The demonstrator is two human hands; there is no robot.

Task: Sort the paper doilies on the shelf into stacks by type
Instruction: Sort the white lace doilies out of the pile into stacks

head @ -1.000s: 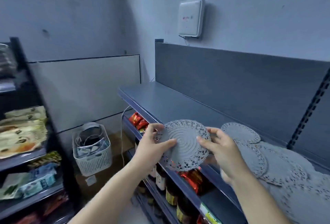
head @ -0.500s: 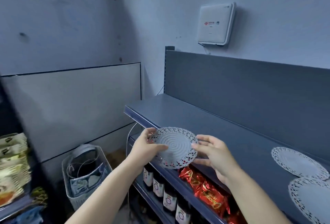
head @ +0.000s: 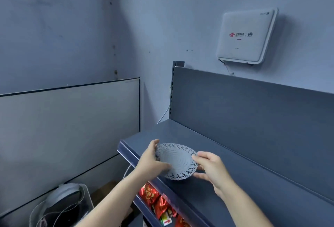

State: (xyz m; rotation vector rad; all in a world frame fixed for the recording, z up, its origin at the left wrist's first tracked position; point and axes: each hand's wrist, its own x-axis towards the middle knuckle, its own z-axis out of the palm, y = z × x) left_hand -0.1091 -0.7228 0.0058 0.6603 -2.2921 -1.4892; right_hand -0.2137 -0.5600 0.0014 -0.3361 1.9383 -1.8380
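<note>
Closest to me, under my arms, are red snack packets (head: 153, 199) on the lower level and a pale basket (head: 63, 207) on the floor to the left.

Above them my left hand (head: 150, 161) pinches the left rim of one round doily (head: 176, 160), with the thumb on top and the fingers under it. My right hand (head: 213, 169) takes the opposite rim between thumb and fingers, as far as I can see. The doily has a ringed centre and a lace border. It is almost flat, low over the left end of the top shelf (head: 235, 163), near the front edge. I cannot tell if its near rim already touches the shelf.

I judge that I am at the placing step: this doily begins a stack of its type here, because no other doily is in view. The next move asks me to lower it flat, let go with both hands without dragging the thin paper, and keep it back from the edge.

Behind stands the dark back panel (head: 253, 109), and higher on the wall a white box (head: 247, 36).
</note>
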